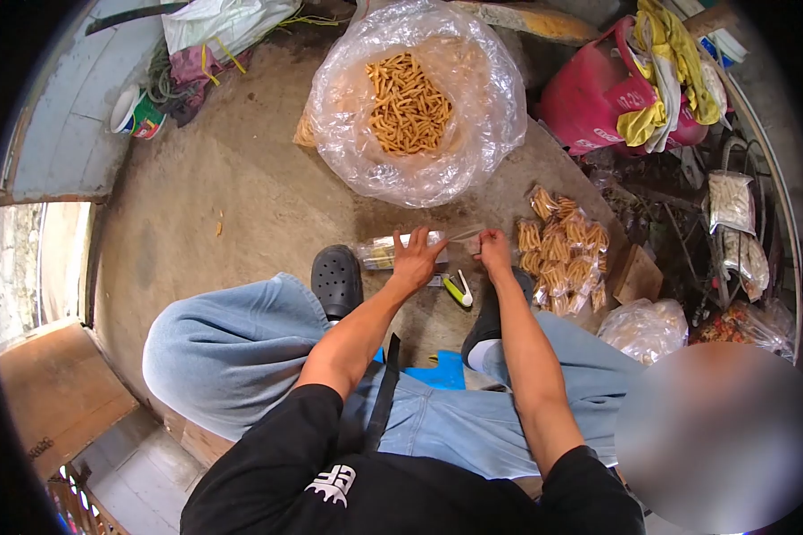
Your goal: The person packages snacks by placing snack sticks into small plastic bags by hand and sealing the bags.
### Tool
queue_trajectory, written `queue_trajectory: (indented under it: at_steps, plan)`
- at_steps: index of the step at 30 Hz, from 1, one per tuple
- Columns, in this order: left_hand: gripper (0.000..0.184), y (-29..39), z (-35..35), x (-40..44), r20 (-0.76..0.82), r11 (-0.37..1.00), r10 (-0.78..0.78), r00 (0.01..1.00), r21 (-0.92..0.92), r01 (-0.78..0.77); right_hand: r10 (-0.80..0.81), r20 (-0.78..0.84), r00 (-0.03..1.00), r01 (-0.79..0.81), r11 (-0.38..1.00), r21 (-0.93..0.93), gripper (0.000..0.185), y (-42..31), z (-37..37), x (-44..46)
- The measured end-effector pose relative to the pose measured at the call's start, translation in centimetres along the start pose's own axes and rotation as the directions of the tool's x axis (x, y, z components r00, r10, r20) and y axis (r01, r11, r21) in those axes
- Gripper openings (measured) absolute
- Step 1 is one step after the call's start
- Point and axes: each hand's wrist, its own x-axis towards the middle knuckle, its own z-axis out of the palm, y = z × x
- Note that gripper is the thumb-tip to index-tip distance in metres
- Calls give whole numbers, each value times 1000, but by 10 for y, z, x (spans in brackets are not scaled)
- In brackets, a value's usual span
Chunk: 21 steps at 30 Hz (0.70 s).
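Fingers of the left hand (414, 260) were spread and nearly straight, laid palm-down across a clear plastic pack (377, 252), not curled round it; right hand (493, 248) had thumb and fingers drawn together, pinching the end of a thin clear plastic bag (464, 236); that bag spanned the gap between the hands; couldn't tell whether the left fingertips also gripped it; pack lay on the concrete floor (196, 232), its left end close to the left clog (336, 276); lime-green stapler (458, 289) sat just nearer the body than the hands, between the feet, with a small flat item beside it, too small to read; right clog partly hidden by the right forearm; to the right of that hand, a cluster of filled snack packets (567, 245), sticks showing through clear film, some packets overlapping; beyond the hands, a big clear sack (339, 147) stood with its mouth wide, brown snack sticks (409, 102) heaped inside; further right, a pink tub (589, 89) with yellow plastic (676, 71) draped over its edge; crumpled clear bags (647, 330) by the right knee; far left, a white-and-green bucket (138, 113) lay tipped; lower right corner blurred, unreadable.
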Motion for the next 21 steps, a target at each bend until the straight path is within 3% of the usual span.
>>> queue_trajectory:
  at_steps: [2, 7, 9, 10, 11, 12, 14, 15, 16, 17, 18, 20, 21]
  plan:
    - [54, -2, 1, -1, 49, 999, -36, 998, 7, 36, -63, -70, 996, 66, 997, 30, 17, -6, -14, 4]
    - [59, -6, 3, 0, 35, 999, -39, 999, 29, 38, -78, -41, 996, 86, 959, 270, 14, -63, -64, -4]
    - [59, -1, -1, 4, 16, 1000, -29, 999, 3, 29, -142, 164, 976, 54, 892, 449, 13, -86, -86, -8]
    - [57, 7, -10, 8, -50, 990, -100, 994, -104, 95, -150, 164, 975, 62, 892, 448, 13, -99, -95, -13]
    - [56, 14, -19, 12, -107, 965, -177, 978, -212, 151, -216, 265, 940, 64, 871, 487, 13, -111, -104, -19]
    - [56, 20, -29, 19, -117, 966, -176, 977, -210, 149, -284, 359, 889, 59, 849, 525, 14, -126, -109, -26]
    - [55, 31, -55, 40, 56, 724, -289, 956, -641, 256, -320, 393, 862, 61, 835, 546, 15, -155, -113, -46]
    - [55, 37, -72, 47, 47, 726, -290, 956, -640, 252, -390, 416, 822, 92, 811, 578, 17, -169, -111, -59]
    - [55, 43, -92, 52, 326, 235, -229, 917, -896, 377, -457, 436, 775, 118, 783, 610, 19, -180, -109, -70]
    - [58, 49, -111, 54, 513, -316, -18, 858, -817, 482, -464, 438, 770, 122, 782, 612, 19, -189, -109, -78]
    - [58, 55, -128, 52, 505, -312, -22, 863, -824, 473, -496, 442, 748, 161, 781, 603, 20, -197, -108, -84]
    - [57, 66, -161, 46, 265, -512, 205, 942, -792, 334, -537, 445, 717, 209, 774, 598, 21, -216, -108, -100]
    - [43, 73, -183, 41, 184, -476, 131, 974, -850, 224, -533, 403, 744, 278, 796, 538, 22, -225, -106, -110]
